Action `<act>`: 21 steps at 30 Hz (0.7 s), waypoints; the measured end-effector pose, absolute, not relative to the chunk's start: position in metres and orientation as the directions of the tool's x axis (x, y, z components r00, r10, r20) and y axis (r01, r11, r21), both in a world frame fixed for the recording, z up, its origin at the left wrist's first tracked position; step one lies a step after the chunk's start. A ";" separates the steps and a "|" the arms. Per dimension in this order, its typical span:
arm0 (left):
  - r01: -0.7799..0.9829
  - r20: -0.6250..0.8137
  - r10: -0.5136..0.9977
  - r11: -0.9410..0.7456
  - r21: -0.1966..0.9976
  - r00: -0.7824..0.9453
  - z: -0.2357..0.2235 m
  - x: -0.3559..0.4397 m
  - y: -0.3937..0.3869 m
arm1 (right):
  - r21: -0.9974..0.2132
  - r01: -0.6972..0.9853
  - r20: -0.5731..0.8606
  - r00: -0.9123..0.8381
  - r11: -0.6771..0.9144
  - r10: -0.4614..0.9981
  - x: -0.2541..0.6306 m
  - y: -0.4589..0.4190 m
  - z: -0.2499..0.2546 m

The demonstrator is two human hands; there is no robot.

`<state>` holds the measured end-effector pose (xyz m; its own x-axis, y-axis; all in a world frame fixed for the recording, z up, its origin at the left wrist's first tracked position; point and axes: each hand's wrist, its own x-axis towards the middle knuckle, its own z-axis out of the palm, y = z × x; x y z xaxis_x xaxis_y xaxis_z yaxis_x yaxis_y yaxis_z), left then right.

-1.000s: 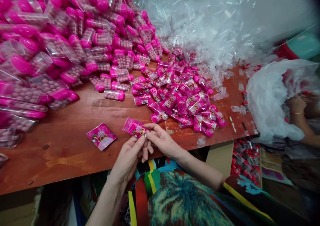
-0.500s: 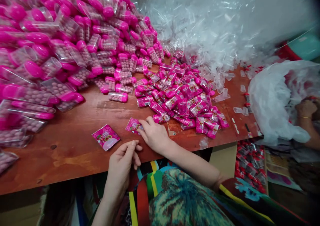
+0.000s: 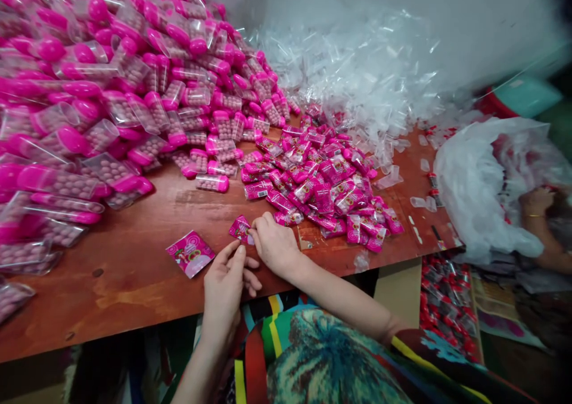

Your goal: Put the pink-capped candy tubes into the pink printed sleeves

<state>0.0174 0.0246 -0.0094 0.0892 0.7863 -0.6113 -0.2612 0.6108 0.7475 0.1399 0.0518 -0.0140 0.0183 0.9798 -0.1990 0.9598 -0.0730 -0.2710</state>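
My right hand (image 3: 276,246) is closed on one end of a small pink printed label (image 3: 240,229), whose other end sticks out to the left over the wooden table. Close below it is my left hand (image 3: 227,276), its fingers loosely bent and apart, with nothing seen in it. Left of both hands lie flat square pink printed labels (image 3: 190,254), apparently stacked. Beyond my right hand is a heap of small pink-labelled packs (image 3: 322,183). A large pile of clear containers with pink caps and pink balls (image 3: 134,106) rises at the left.
Clear empty plastic containers (image 3: 366,76) are heaped at the back. A white plastic bag (image 3: 473,183) stands at the right, near another person's hand (image 3: 536,201). Below the table (image 3: 134,285) edge, a box holds red-capped items (image 3: 447,303).
The label in my right hand is turned and looks more folded or curled. My left hand has moved right and up, closer to it. The view has shifted slightly.
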 end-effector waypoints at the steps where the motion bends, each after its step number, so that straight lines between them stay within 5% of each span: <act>1: -0.270 -0.609 0.789 0.605 0.749 0.078 -0.009 0.017 0.023 | -0.283 0.957 -0.191 0.002 -0.057 0.982 0.140 0.052 -0.014; 6: -0.310 -0.578 0.815 0.562 0.767 0.048 -0.008 0.017 0.021 | -0.664 0.747 -0.058 -0.089 0.028 0.994 0.149 0.042 -0.013; 10: -0.300 -0.581 0.812 0.570 0.765 0.060 -0.007 0.018 0.025 | -0.924 0.348 -0.186 -0.039 -0.161 0.982 0.148 0.035 -0.019; 15: -0.288 -0.575 0.817 0.559 0.778 0.032 -0.007 0.012 0.026 | -0.944 -0.179 -0.268 -0.068 -0.276 0.961 0.140 0.041 -0.027; 21: -0.221 -0.592 0.806 0.580 0.784 0.016 -0.011 0.001 0.023 | -0.986 -0.074 -0.139 -0.112 -0.148 0.984 0.133 0.039 -0.024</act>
<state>0.0007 0.0226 -0.0113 0.0160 0.8057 -0.5922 -0.2213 0.5804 0.7837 0.1327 0.0391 -0.0245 -0.1116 0.9840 -0.1391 -0.0743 -0.1478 -0.9862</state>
